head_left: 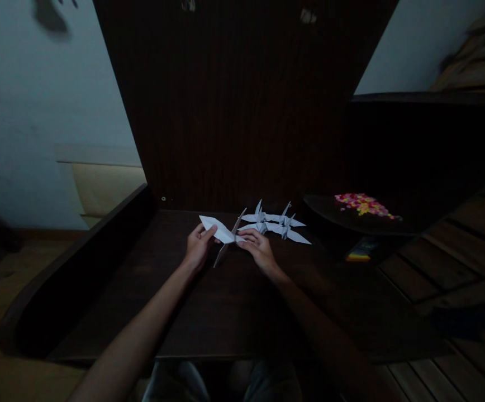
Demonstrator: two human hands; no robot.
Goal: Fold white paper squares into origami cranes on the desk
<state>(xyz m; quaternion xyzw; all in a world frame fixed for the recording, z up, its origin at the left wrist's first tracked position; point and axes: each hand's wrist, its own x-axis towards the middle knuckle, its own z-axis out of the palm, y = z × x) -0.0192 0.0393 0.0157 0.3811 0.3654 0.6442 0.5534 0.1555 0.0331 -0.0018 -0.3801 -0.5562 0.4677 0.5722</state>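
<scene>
A white folded paper crane (224, 233) is held between both hands, just above the dark desk. My left hand (199, 245) pinches its broad wing on the left, thumb on top. On the other side, my right hand (259, 249) grips the opposite wing with fingers and thumb, covering most of it. The crane's narrow points stick out toward the back and the front. Right behind my right hand, several finished white paper cranes (284, 228) stand close together on the desk, wings spread.
The dark wooden desk (226, 318) has a raised side panel (95, 257) at left and a tall back panel (242, 111). At right, a small rounded shelf (322, 212) bears a scatter of pink, red and yellow bits (366, 204). Below it sits a yellow-edged item (357, 257).
</scene>
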